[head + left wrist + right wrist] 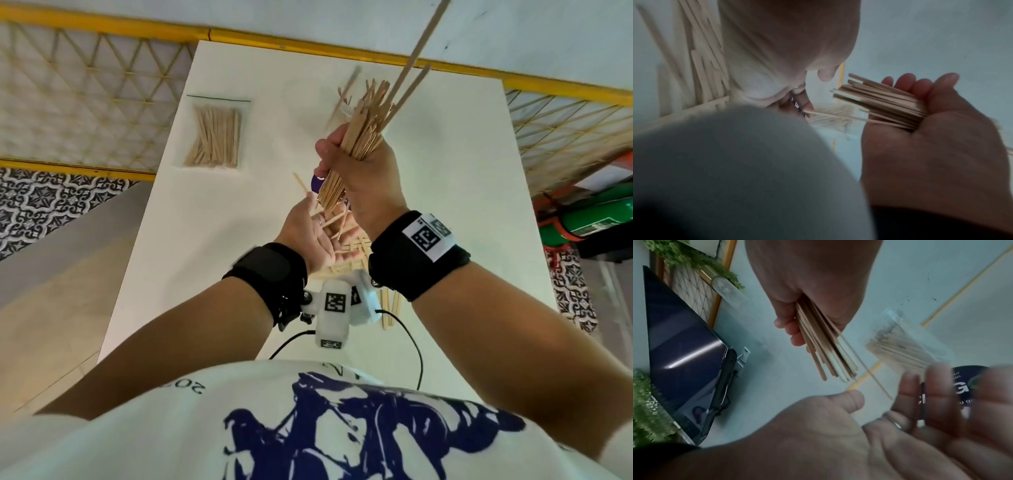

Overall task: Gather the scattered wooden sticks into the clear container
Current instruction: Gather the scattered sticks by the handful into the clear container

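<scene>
The right hand (363, 171) was clamped around a thick bundle of wooden sticks (356, 137), fingers and thumb curled about its middle, with the bundle held roughly upright above the white table (239, 212). The upper ends fanned apart and several long thin sticks (414, 58) stood well above the rest. The left hand (318, 236) lay beneath the lower ends with palm up and fingers spread, gripping nothing; a few loose stick ends touched or lay just beside its fingers (935, 386). More sticks (346, 260) lay scattered on the table under both hands and beside the wrist cameras (334, 308). A clear container (906, 344) already holding sticks appeared in the right wrist view, near the left fingers; a dark printed object (966, 386) beside it was too blurred to identify. A separate clear zip bag (215, 133) of sticks lay flat on the far left of the table, well apart from the hands. The step in hand appeared to be squaring the bundle before loading. To do it well, the right grip should have loosened only slightly so the sticks could slide down onto the flat left palm and level their lower ends; a full release would likely have spilled them. The protruding long sticks needed settling or separating first, since they could catch on the container's rim. The evened ends should then have been guided into the opening, with the left hand steadying the container.
</scene>
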Demonstrator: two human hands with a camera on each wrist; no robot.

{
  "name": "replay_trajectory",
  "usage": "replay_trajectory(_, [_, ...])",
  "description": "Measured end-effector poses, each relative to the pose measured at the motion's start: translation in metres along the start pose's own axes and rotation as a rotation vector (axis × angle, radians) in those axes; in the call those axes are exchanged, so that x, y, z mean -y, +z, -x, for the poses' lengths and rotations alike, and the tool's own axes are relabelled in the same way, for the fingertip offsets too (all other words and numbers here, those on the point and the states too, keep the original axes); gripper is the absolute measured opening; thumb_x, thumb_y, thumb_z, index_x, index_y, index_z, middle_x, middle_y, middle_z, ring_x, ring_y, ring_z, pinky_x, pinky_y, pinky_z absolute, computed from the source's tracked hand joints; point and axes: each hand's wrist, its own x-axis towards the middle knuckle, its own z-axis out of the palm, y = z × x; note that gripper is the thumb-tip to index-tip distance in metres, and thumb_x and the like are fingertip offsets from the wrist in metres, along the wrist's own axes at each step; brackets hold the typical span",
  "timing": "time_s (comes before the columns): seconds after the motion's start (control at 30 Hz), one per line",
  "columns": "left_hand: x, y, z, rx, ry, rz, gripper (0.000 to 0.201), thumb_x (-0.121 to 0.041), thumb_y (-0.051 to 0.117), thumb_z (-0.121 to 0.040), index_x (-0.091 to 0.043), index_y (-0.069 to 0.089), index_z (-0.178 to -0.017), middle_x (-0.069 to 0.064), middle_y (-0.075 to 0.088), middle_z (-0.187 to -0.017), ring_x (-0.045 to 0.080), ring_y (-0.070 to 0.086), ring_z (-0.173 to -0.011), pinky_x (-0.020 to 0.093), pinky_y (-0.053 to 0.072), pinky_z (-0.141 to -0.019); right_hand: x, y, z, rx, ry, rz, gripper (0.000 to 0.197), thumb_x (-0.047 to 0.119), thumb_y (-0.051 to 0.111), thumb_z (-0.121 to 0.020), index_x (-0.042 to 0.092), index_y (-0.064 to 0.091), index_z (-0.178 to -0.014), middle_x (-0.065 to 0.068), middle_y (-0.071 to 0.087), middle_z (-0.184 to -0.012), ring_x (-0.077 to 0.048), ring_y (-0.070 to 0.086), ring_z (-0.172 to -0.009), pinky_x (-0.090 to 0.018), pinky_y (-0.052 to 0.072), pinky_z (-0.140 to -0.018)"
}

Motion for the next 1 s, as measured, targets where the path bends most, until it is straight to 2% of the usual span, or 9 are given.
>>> replay_trajectory(0.07, [0.004,0.0,-0.002,-0.003,-0.03,0.032,0.056,-0.059,0.035,-0.093,-0.009,0.06,-0.092,0.01,0.068,-0.09,0.027,0.066,-0.079,0.047,0.049,-0.065,-0.001,-0.002,-0.001,-0.036,-0.008,0.006,0.013,0.005,0.071,-0.082,0.005,0.058,-0.081,-0.012,0.059,-0.068,-0.026,0.061,-0.062,-0.036,0.056,-0.067])
replay_trajectory(0.17, [0.001,0.008,0.0,-0.021,0.032,0.11,0.041,-0.039,0.04,-0.098,-0.005,0.06,-0.083,0.009,0.069,-0.066,0.021,0.069,-0.059,0.031,0.056,-0.05,-0.009,-0.007,0.001,-0.048,0.048,-0.002,0.021,0.006,0.077,-0.076,0.004,0.058,-0.085,-0.008,0.061,-0.065,-0.02,0.063,-0.059,-0.04,0.056,-0.071])
replay_trajectory(0.27, [-0.005,0.012,-0.003,-0.019,0.079,0.092,0.028,-0.014,0.04,-0.095,-0.005,0.06,-0.078,0.006,0.065,-0.059,0.016,0.064,-0.056,0.026,0.058,-0.058,-0.015,-0.009,0.005,-0.041,0.093,-0.005,0.025,0.008,0.079,-0.072,0.012,0.058,-0.084,-0.004,0.062,-0.066,-0.023,0.064,-0.066,-0.042,0.057,-0.076])
replay_trajectory(0.4, [-0.003,0.009,-0.003,-0.035,0.025,0.016,0.035,-0.025,0.041,-0.097,-0.005,0.063,-0.08,0.008,0.067,-0.058,0.019,0.064,-0.053,0.027,0.055,-0.05,-0.012,-0.012,0.004,-0.094,0.08,-0.009,0.017,0.006,0.073,-0.082,0.008,0.056,-0.08,-0.012,0.059,-0.065,-0.022,0.06,-0.058,-0.029,0.055,-0.063])
replay_trajectory(0.67, [-0.006,0.013,-0.012,-0.015,0.054,0.027,0.028,-0.016,0.041,-0.095,-0.002,0.063,-0.085,0.009,0.069,-0.065,0.018,0.067,-0.063,0.031,0.058,-0.065,-0.023,-0.025,0.004,-0.033,0.12,-0.063,0.03,0.01,0.08,-0.068,0.014,0.061,-0.09,0.002,0.066,-0.07,-0.024,0.063,-0.074,-0.047,0.055,-0.083])
replay_trajectory(0.73, [-0.007,0.016,-0.014,0.007,0.031,0.014,0.028,-0.024,0.045,-0.096,-0.004,0.064,-0.093,0.008,0.069,-0.07,0.018,0.066,-0.065,0.029,0.058,-0.058,-0.026,-0.023,0.005,-0.042,0.164,0.031,0.02,0.017,0.079,-0.072,0.013,0.061,-0.082,-0.002,0.066,-0.069,-0.022,0.065,-0.072,-0.05,0.055,-0.086])
replay_trajectory(0.83, [-0.01,0.017,-0.023,0.018,0.023,-0.101,0.039,-0.039,0.045,-0.096,-0.007,0.062,-0.112,0.009,0.068,-0.1,0.024,0.065,-0.091,0.037,0.058,-0.073,-0.021,-0.021,-0.012,-0.036,0.194,0.22,0.02,0.027,0.07,-0.085,0.019,0.06,-0.07,0.001,0.064,-0.058,-0.019,0.064,-0.064,-0.051,0.057,-0.082])
replay_trajectory(0.9, [-0.018,0.012,-0.033,0.001,0.075,-0.197,0.038,-0.038,0.041,-0.098,-0.009,0.061,-0.113,0.009,0.065,-0.113,0.025,0.062,-0.104,0.043,0.048,-0.094,-0.005,-0.024,-0.042,-0.104,0.115,0.195,0.02,0.03,0.068,-0.085,0.021,0.06,-0.069,0.001,0.063,-0.053,-0.019,0.063,-0.058,-0.051,0.058,-0.077])
replay_trajectory(1.0, [-0.033,0.0,-0.044,-0.053,0.174,-0.275,0.03,-0.037,0.044,-0.098,-0.014,0.062,-0.101,0.004,0.065,-0.108,0.023,0.062,-0.101,0.036,0.049,-0.084,0.035,-0.036,-0.092,-0.245,-0.111,0.141,0.02,0.028,0.066,-0.088,0.017,0.058,-0.072,0.002,0.063,-0.053,-0.024,0.066,-0.061,-0.041,0.056,-0.071])
